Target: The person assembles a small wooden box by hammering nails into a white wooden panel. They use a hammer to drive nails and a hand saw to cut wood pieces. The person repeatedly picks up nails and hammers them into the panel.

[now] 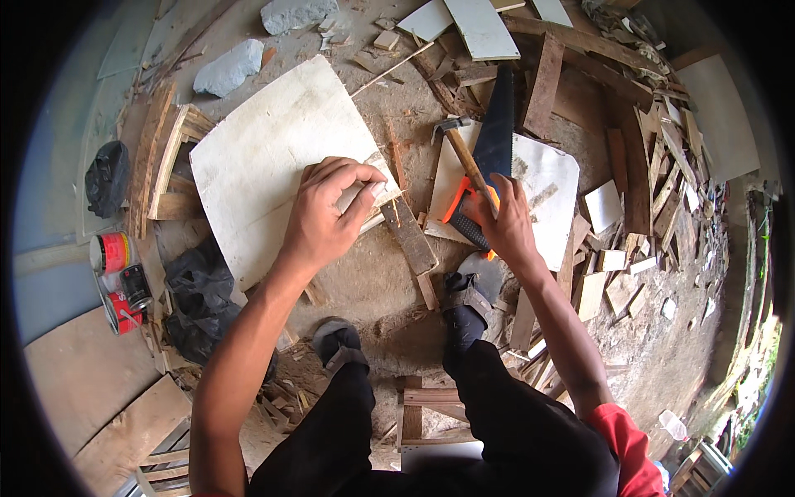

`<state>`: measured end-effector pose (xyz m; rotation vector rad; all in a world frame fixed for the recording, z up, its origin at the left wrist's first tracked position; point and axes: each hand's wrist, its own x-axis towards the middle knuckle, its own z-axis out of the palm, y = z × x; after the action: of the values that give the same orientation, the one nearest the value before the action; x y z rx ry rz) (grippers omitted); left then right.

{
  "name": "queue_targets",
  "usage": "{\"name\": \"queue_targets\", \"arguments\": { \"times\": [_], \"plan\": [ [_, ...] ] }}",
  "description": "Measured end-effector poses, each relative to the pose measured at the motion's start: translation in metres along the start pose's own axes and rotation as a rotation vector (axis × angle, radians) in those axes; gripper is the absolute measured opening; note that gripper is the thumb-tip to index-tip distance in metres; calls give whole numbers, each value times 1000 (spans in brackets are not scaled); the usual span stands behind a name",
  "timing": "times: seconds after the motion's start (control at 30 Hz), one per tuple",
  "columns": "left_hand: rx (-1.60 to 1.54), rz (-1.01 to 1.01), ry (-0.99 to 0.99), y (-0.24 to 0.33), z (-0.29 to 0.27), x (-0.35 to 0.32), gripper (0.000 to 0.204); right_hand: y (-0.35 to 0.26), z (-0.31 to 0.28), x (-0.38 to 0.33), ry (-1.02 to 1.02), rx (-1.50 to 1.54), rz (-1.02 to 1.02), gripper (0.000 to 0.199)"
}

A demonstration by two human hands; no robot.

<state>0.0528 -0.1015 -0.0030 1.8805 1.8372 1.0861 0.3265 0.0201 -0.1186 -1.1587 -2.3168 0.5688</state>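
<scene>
My left hand (330, 211) is closed in a pinch above the near right corner of a large white board (269, 153); whatever sits between its fingertips is too small to make out. A dark wooden strip (411, 240) sticks out from under that corner, whose edge looks splintered. My right hand (507, 222) is wrapped around the wooden handle of a hammer (469, 157), its metal head pointing away from me. Behind the hammer lies a handsaw (498, 116) with a dark blade and an orange and black handle, resting across a smaller white board (548, 178).
Scrap wood (633, 174) is heaped along the right. Concrete chunks (229, 68) lie at the far left. Red cans (112, 253) and a black plastic bag (201, 290) sit to the left. My sandalled feet stand on the dirt floor, with a wooden frame (435, 398) between my legs.
</scene>
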Motion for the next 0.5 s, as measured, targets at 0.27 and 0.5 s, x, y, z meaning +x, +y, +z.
{"name": "queue_targets", "arguments": {
  "times": [0.27,0.5],
  "plan": [
    [131,78,48,2,12,-4,8,21,45,20,-61,-208,21,52],
    [127,87,24,7,10,-2,10,28,37,44,-193,-104,127,23]
  ]
}}
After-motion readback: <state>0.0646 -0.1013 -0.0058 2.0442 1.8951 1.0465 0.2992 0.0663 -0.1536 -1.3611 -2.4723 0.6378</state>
